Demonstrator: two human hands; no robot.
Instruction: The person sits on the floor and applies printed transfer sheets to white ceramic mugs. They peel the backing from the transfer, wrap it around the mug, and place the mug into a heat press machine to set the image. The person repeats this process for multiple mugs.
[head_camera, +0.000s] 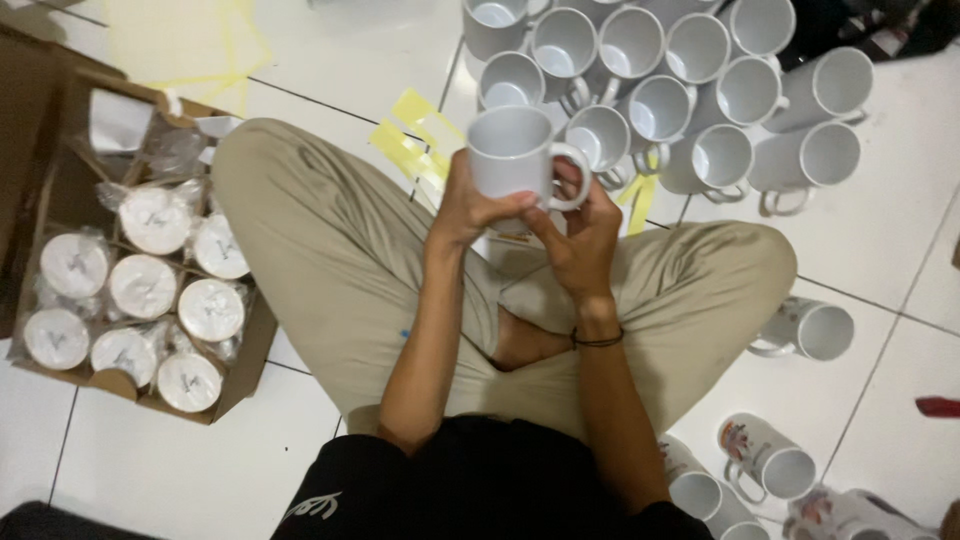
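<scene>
White mug (512, 152) upright at upper centre, gripped by both hands: left hand (470, 208) fingers wrapped round base, right hand (580, 230) fingers clenched at handle. Mug cluster (690, 90) just behind, near-touching. Cardboard box (255, 345) of wrapped mugs left, edge against knee. Bare tile floor (900, 240) at right.

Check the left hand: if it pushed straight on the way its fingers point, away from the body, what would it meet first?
The left hand already grips the white mug, shared with the right hand. Beyond that, the line probably runs into the cluster of white mugs on the tiled floor, nearest likely the one at; depth is unclear.
</scene>
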